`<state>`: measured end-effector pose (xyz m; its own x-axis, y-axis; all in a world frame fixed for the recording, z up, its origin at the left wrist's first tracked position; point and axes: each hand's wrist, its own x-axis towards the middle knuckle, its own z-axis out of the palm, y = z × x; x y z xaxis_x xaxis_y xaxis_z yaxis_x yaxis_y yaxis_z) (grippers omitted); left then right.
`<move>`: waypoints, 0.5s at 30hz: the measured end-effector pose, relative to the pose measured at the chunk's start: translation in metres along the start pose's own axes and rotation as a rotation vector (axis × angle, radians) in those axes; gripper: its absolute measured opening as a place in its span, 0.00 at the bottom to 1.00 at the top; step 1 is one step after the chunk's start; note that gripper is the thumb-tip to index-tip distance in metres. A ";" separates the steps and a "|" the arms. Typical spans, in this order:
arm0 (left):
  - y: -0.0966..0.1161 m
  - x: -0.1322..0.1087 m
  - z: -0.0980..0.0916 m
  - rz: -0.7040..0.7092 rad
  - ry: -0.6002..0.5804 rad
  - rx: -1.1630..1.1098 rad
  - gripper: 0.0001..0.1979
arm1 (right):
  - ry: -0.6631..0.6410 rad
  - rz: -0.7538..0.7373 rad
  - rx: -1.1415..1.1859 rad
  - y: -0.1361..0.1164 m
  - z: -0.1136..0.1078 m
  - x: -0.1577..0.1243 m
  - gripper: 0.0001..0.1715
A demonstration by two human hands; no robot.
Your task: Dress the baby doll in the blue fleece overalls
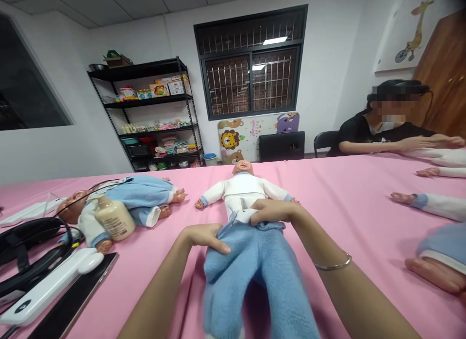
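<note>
A baby doll (243, 188) lies on its back in front of me, its head away from me, in a white top with blue cuffs. Fuzzy blue pants (251, 261) cover its legs, which point toward me. At the left side of the waist, my left hand (206, 237) is closed on the pants, thumb on top and the other fingers partly hidden. My right hand (273, 211) is closed at the front of the waist, where white cloth (243, 215) shows beside its fingertips. Whether that cloth is a lining or a separate piece, I cannot tell.
Another doll (145, 193), a pump bottle (114, 217), a white handheld device (51, 285) and a dark flat slab (76, 300) lie left on the pink tablecloth (338, 198). More doll limbs (440, 205) are at right. A person in black (382, 130) sits at the far right.
</note>
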<state>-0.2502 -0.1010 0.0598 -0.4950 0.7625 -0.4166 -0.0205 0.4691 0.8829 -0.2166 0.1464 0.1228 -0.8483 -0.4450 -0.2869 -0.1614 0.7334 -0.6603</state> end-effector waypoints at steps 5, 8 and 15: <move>-0.008 0.011 0.006 -0.150 0.034 0.156 0.30 | 0.042 -0.002 -0.326 -0.009 0.025 0.020 0.17; -0.002 0.006 0.009 -0.077 -0.085 0.142 0.29 | 0.022 0.058 -0.511 -0.015 0.043 0.032 0.22; 0.009 -0.025 -0.010 0.218 0.138 -0.126 0.23 | 0.137 -0.070 -0.622 -0.025 0.058 0.032 0.36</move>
<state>-0.2462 -0.1199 0.0806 -0.6128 0.7674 -0.1885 -0.0045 0.2352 0.9719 -0.2103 0.0841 0.0900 -0.8754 -0.4630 -0.1392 -0.4462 0.8845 -0.1361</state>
